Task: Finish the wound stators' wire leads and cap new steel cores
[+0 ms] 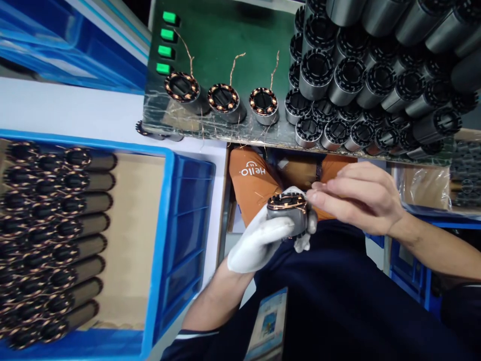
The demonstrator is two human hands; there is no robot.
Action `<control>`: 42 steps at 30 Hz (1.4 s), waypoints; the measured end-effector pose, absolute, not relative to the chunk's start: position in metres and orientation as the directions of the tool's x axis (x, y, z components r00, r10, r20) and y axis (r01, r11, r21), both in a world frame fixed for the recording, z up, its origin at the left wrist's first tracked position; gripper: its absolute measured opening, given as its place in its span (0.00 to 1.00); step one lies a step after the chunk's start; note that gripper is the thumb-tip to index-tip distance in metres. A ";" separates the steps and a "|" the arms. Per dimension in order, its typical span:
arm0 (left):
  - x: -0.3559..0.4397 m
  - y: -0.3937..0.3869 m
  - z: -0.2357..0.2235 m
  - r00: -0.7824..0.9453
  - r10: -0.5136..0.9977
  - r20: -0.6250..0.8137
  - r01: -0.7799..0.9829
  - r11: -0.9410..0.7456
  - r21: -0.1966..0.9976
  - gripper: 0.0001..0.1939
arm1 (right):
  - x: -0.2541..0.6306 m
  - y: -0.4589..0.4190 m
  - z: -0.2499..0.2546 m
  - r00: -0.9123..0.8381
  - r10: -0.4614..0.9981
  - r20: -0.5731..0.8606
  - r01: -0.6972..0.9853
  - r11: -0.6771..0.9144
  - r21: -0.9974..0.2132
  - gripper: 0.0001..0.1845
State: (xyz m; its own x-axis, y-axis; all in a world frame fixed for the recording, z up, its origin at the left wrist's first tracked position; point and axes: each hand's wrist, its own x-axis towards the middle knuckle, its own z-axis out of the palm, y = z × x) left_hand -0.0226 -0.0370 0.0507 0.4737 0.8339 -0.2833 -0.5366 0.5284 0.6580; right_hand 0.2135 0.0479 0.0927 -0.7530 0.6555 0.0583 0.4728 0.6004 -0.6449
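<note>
Past the blue crate (pixel 161 225), the gloved left hand (pixel 261 239) wraps the metal core (pixel 296 219) above the orange cloth (pixel 246 175), best held steady so its copper wire (pixel 285 205) isn't snagged by the adjacent right hand (pixel 358 198), whose grip I can't judge.

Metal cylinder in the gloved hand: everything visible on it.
The metal cylinder is short, with a smooth grey metallic-looking side and a black, toothed upper end. Copper-coloured wire runs across that end and along its near rim. It is held roughly upright, in front of the person's torso, off the green work surface. The white-gloved left hand grips its side, thumb across the front. The bare right hand's fingertips are at its rim; contact is unclear.
</note>
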 end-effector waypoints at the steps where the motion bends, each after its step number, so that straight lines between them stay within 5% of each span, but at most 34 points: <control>1: -0.022 -0.038 0.051 0.476 0.830 -0.290 -0.551 0.538 0.638 0.21 | 0.213 0.049 0.088 -0.757 0.635 0.152 0.456 0.681 -0.573 0.13; 5: -0.023 -0.040 0.049 0.500 0.804 -0.321 -0.575 0.586 0.572 0.23 | 0.210 0.054 0.077 -0.766 0.419 0.488 0.345 0.908 -0.238 0.18; 9: -0.025 -0.042 0.043 0.542 0.785 -0.300 -0.590 0.610 0.529 0.27 | 0.205 0.060 0.086 -0.790 0.229 0.569 0.274 0.962 -0.007 0.18; 19: -0.028 -0.036 0.040 0.432 0.833 -0.346 -0.585 0.551 0.595 0.26 | 0.210 0.060 0.097 -0.900 0.243 0.361 0.273 0.961 0.034 0.19; 26: -0.024 -0.038 0.033 0.475 0.814 -0.335 -0.551 0.572 0.607 0.25 | 0.214 0.056 0.087 -0.877 0.268 0.398 0.254 0.963 -0.087 0.14; 29: -0.025 -0.035 0.034 0.300 0.892 -0.339 -0.516 0.450 0.729 0.21 | 0.212 0.050 0.085 -0.840 0.398 0.369 0.292 0.904 -0.311 0.05; 31: -0.025 -0.030 0.034 0.077 0.956 -0.284 -0.305 0.294 0.906 0.21 | 0.203 0.040 0.084 -0.771 0.541 0.337 0.235 0.732 -0.639 0.11; 33: -0.022 -0.026 0.035 -0.032 0.985 -0.170 -0.140 0.164 0.976 0.24 | 0.186 0.027 0.082 -0.667 0.696 0.265 0.006 0.360 -0.933 0.14; 35: -0.014 -0.026 0.039 -0.025 0.990 -0.136 -0.300 0.122 0.946 0.27 | 0.167 0.012 0.077 -0.577 0.801 0.157 -0.264 -0.001 -0.965 0.14; 36: -0.008 -0.027 0.042 -0.011 0.989 -0.147 -0.455 0.126 0.881 0.28 | 0.160 0.005 0.074 -0.548 0.823 0.150 -0.346 -0.060 -0.936 0.13; 40: 0.009 -0.030 0.048 0.001 0.963 -0.271 -0.818 0.156 0.553 0.26 | 0.160 -0.017 0.060 -0.567 0.718 0.404 -0.255 0.313 -0.915 0.12; 42: 0.004 -0.024 0.040 -0.046 0.959 -0.280 -0.801 0.133 0.584 0.26 | 0.176 -0.022 0.054 -0.576 0.721 0.386 -0.171 0.355 -0.919 0.13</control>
State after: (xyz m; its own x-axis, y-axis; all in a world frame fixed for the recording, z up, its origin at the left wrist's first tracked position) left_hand 0.0045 -0.0243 0.0405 -0.0457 0.9588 -0.2804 -0.8005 0.1328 0.5844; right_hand 0.1758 -0.0219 0.0536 -0.5756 0.7210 0.3858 -0.1707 0.3555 -0.9190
